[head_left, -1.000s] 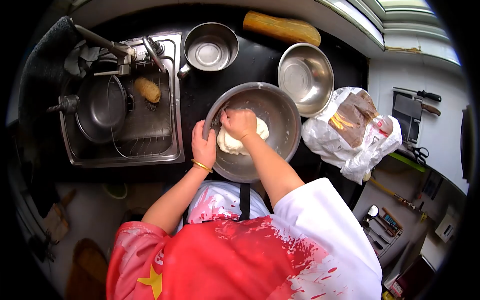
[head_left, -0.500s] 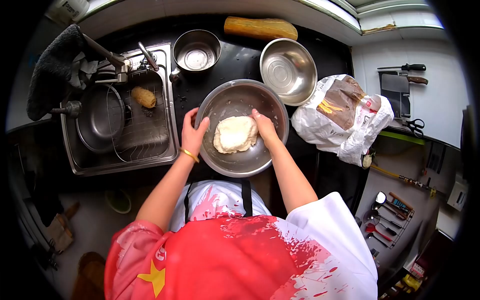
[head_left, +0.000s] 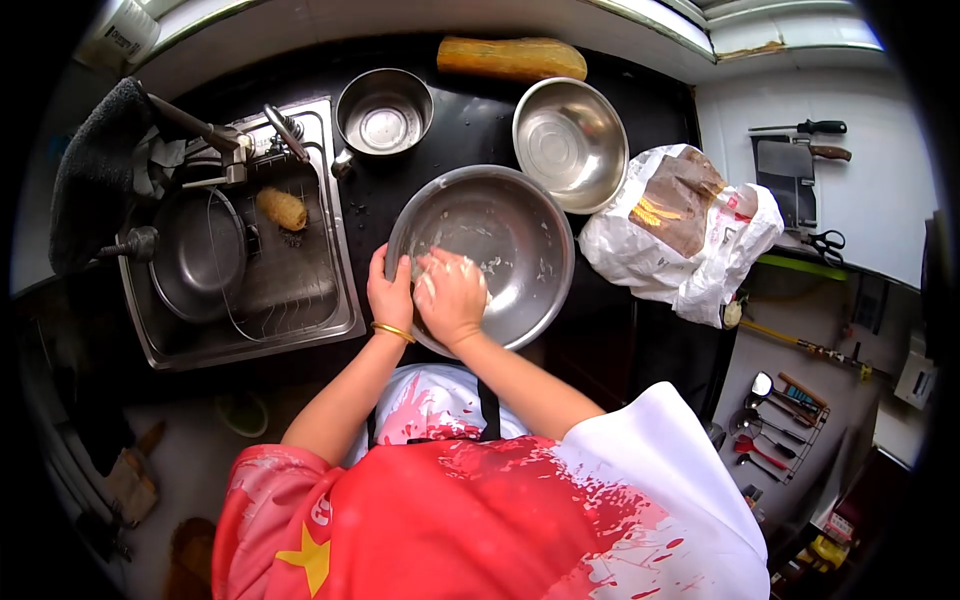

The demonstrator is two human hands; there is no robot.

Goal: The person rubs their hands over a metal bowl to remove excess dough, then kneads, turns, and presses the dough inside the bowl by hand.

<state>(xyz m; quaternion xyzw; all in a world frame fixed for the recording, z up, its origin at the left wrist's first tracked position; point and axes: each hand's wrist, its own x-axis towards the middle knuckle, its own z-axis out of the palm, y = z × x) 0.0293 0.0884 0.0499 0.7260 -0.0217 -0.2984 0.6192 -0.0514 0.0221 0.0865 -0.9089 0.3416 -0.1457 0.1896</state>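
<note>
A large metal mixing bowl (head_left: 528, 225) stands at the counter's front, bits of dough (head_left: 490, 265) stuck to its inside. My left hand (head_left: 391, 300) holds the bowl's left rim, thumb on the inner side. Inside the bowl, close beside it, my right hand (head_left: 452, 298) is closed over the lump of dough at the lower left wall. That hand hides nearly all of the lump, and pale dough clings to its fingers.
Left is a sink (head_left: 345, 290) with a pan (head_left: 200, 255), a wire rack and a brown root vegetable (head_left: 282, 209). Behind the bowl are a metal pot (head_left: 385, 112), an empty steel bowl (head_left: 570, 145) and a long squash (head_left: 512, 59). A plastic flour bag (head_left: 650, 245) lies right.
My right hand has moved from the dough's right side to the lower left of the bowl, and the dough has shifted from the middle to beneath it. My left hand stays at the rim.
</note>
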